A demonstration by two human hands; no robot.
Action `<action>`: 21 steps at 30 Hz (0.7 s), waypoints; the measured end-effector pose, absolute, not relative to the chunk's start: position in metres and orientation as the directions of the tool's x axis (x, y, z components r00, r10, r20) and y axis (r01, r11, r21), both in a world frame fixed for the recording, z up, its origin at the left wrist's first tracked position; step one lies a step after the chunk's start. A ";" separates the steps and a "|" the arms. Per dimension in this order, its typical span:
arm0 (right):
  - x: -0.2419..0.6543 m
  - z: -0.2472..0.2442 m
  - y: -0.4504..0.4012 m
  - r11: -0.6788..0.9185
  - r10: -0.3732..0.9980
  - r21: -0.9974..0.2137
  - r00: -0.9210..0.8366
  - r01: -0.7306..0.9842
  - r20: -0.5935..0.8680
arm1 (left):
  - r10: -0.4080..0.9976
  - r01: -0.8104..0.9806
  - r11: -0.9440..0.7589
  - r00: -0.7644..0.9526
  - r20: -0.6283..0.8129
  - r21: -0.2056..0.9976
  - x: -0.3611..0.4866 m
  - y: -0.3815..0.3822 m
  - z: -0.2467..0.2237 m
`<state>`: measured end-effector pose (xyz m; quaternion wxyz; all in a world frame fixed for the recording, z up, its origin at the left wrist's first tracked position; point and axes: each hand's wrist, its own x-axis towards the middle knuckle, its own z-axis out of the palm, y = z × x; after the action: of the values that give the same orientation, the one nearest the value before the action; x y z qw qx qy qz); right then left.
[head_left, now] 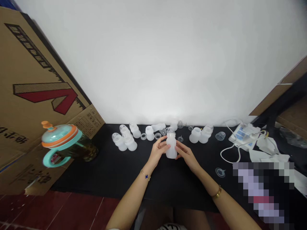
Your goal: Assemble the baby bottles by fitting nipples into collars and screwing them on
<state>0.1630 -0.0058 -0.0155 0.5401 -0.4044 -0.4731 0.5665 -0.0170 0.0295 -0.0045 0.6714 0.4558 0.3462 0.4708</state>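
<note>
Both my hands hold one white baby bottle (171,147) upright above the black table, near its middle. My left hand (160,149) has its fingers around the bottle's left side, and my right hand (185,152) grips the right side. A clear teat shows at the bottle's top. Behind it lie loose rings, such as a white ring (143,136), and a clear teat (180,139). Several capped bottles (128,140) stand to the left. An open white bottle (195,134) stands to the right beside a capped one (206,133).
A large teal and orange jug (62,137) stands at the left by a cardboard box (35,95). White cables and a power strip (246,135) lie at the right. A clear cap (220,136) and a clear disc (220,172) are nearer. A white wall rises behind.
</note>
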 end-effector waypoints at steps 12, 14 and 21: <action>0.169 -0.014 -0.008 -0.024 0.997 -0.966 -0.078 -0.259 -0.004 | 0.939 -0.325 0.093 0.342 0.026 0.941 -0.018 0.026 0.005; 0.170 -0.013 -0.008 -0.025 0.997 -0.966 -0.079 -0.259 -0.005 | 0.935 -0.324 0.083 0.352 0.039 0.942 -0.018 0.026 0.006; 0.172 -0.015 -0.007 0.073 0.991 -0.982 -0.094 -0.173 0.090 | 0.909 -0.227 -0.087 0.381 0.171 0.970 -0.018 0.024 0.006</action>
<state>0.1719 -0.0072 -0.0148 0.5347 -0.4087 -0.5007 0.5443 -0.0180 0.0238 0.0064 0.6056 0.5690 0.2994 0.4688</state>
